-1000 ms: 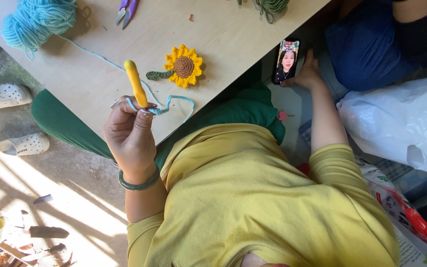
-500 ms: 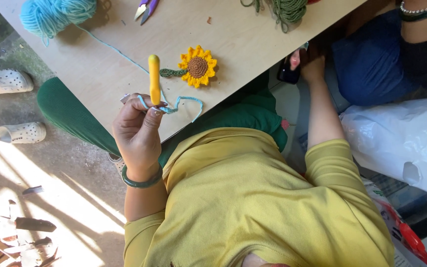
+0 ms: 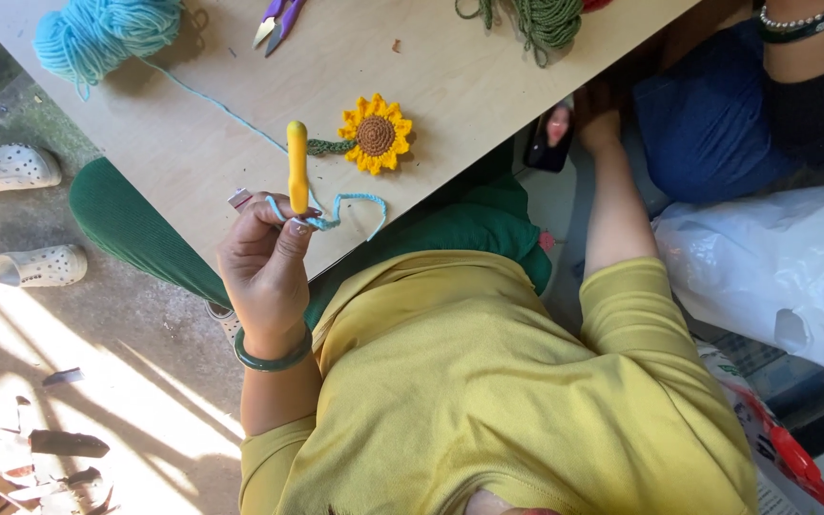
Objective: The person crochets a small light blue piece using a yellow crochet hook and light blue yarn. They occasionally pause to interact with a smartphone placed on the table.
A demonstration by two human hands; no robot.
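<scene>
The yellow-handled crochet hook point(image 3: 297, 164) is pinched upright in the left hand point(image 3: 264, 272) at the table's point(image 3: 193, 143) near edge, light-blue yarn point(image 3: 340, 212) looped about the fingers (best kept taut); the right hand point(image 3: 601, 113) is curled round a phone point(image 3: 550, 138), off the table.

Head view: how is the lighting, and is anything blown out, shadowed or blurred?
Head view: hard sunlight overexposes the ground patch at lower left and throws long shadows there; the wooden table is evenly lit and sharp, as are the yellow-handled crochet hook in the left hand and the crocheted sunflower; the right hand and phone sit in shade, soft in detail.
</scene>
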